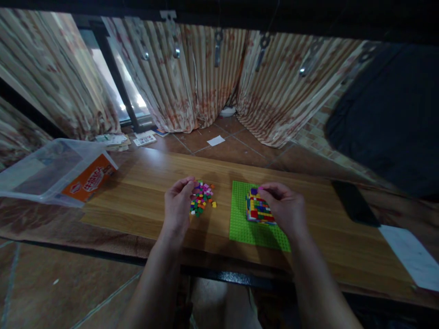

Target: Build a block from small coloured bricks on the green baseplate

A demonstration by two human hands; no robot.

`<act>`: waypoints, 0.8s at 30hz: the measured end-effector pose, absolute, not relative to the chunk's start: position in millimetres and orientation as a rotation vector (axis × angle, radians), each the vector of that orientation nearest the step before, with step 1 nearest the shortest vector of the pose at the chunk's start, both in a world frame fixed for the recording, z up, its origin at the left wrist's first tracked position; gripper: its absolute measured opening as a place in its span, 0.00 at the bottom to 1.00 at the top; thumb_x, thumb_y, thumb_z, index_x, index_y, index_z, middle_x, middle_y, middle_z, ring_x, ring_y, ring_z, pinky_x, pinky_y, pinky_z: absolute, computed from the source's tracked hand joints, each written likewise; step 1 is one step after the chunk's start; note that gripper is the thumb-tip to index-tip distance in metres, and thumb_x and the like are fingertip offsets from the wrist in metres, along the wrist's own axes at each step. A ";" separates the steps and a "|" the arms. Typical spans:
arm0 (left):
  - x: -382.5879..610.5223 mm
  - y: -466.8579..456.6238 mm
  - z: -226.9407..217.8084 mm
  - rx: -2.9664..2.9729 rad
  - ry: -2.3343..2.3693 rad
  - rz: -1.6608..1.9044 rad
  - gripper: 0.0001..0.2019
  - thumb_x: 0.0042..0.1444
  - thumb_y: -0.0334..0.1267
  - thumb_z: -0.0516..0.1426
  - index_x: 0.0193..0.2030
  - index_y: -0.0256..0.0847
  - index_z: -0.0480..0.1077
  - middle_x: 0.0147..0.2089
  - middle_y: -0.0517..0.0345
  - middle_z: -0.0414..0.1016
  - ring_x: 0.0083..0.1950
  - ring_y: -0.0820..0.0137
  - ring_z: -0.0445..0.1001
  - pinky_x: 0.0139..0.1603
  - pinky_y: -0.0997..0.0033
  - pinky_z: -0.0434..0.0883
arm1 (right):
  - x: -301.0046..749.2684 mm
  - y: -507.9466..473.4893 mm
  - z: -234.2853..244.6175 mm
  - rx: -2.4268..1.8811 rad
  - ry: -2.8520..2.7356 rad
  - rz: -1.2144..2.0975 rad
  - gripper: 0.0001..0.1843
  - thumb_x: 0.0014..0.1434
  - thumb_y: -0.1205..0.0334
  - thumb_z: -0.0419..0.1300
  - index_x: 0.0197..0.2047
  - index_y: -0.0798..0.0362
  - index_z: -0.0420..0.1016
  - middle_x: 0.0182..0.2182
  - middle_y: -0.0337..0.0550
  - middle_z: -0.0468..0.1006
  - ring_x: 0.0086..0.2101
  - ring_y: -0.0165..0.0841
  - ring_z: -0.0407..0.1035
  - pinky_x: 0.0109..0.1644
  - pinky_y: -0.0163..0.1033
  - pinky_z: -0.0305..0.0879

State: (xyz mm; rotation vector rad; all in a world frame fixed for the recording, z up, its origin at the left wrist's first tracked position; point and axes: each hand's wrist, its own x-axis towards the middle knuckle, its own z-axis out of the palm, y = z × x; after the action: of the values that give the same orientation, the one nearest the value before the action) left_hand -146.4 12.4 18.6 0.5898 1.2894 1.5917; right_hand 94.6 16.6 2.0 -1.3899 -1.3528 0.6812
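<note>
A bright green baseplate [238,219] lies on the wooden board, bearing a block-shaped build of multicoloured toy bricks [254,213]. My right hand [286,205] is over the build's right side, hiding part of it. Thumb and forefinger pinch a small pink toy brick [261,188] at the build's far edge; whether it touches the build I cannot tell. To the left, a heap of small loose toy bricks [202,198] in mixed colours lies on the wood. My left hand [179,201] is closed at the heap's left edge, fingertips together, with anything between them hidden.
A clear plastic bin [51,171] with an orange label stands at the left end of the wooden board [137,192]. Toward the right end lie a dark phone [355,203] and a white sheet [411,256]. Metal clips [264,50] hang from a dark bar above, before patterned curtains [206,77].
</note>
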 end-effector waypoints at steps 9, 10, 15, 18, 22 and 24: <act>-131.7 13.7 14.4 0.656 1.284 1.527 0.15 0.43 0.43 0.66 0.36 0.37 0.75 0.32 0.56 0.79 0.31 0.71 0.76 0.33 0.73 0.70 | 109.6 14.7 3.2 -1.567 -1.618 0.457 0.12 0.57 0.53 0.58 0.32 0.50 0.80 0.31 0.42 0.81 0.31 0.34 0.73 0.39 0.41 0.69; -130.9 13.8 13.9 0.656 1.277 1.521 0.15 0.43 0.43 0.66 0.37 0.37 0.75 0.32 0.56 0.79 0.31 0.71 0.77 0.34 0.73 0.70 | 107.8 14.8 4.3 -1.572 -1.633 0.452 0.12 0.57 0.53 0.58 0.32 0.50 0.80 0.31 0.41 0.81 0.30 0.34 0.73 0.39 0.41 0.68; -129.8 13.3 13.9 0.669 1.261 1.493 0.16 0.43 0.42 0.66 0.38 0.36 0.75 0.33 0.55 0.79 0.31 0.71 0.77 0.34 0.73 0.70 | 102.5 16.1 5.5 -1.564 -1.688 0.423 0.12 0.58 0.55 0.57 0.32 0.49 0.80 0.30 0.41 0.81 0.29 0.33 0.72 0.37 0.40 0.67; -130.5 12.9 13.5 0.682 1.272 1.496 0.16 0.44 0.43 0.66 0.38 0.36 0.75 0.33 0.54 0.80 0.32 0.71 0.77 0.34 0.73 0.70 | 102.6 17.4 2.5 -1.562 -1.688 0.415 0.12 0.58 0.55 0.57 0.32 0.49 0.80 0.31 0.41 0.81 0.30 0.33 0.72 0.38 0.40 0.67; -131.6 13.6 11.1 0.694 1.268 1.476 0.18 0.43 0.45 0.66 0.39 0.37 0.75 0.34 0.53 0.80 0.33 0.68 0.78 0.35 0.70 0.71 | 103.7 19.0 -1.1 -1.565 -1.679 0.411 0.12 0.58 0.55 0.57 0.33 0.49 0.80 0.31 0.41 0.81 0.30 0.33 0.73 0.37 0.39 0.68; -131.7 13.9 10.5 0.693 1.263 1.475 0.18 0.43 0.45 0.66 0.39 0.36 0.75 0.34 0.53 0.80 0.33 0.68 0.78 0.35 0.70 0.72 | 104.4 19.4 -2.1 -1.555 -1.677 0.410 0.12 0.58 0.55 0.58 0.33 0.50 0.81 0.30 0.41 0.81 0.29 0.33 0.73 0.37 0.39 0.68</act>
State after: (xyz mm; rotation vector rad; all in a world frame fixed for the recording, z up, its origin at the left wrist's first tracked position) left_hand -131.7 13.9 10.5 0.6933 1.2628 1.4754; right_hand 104.4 19.4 -2.1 -1.5549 -1.6768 0.4103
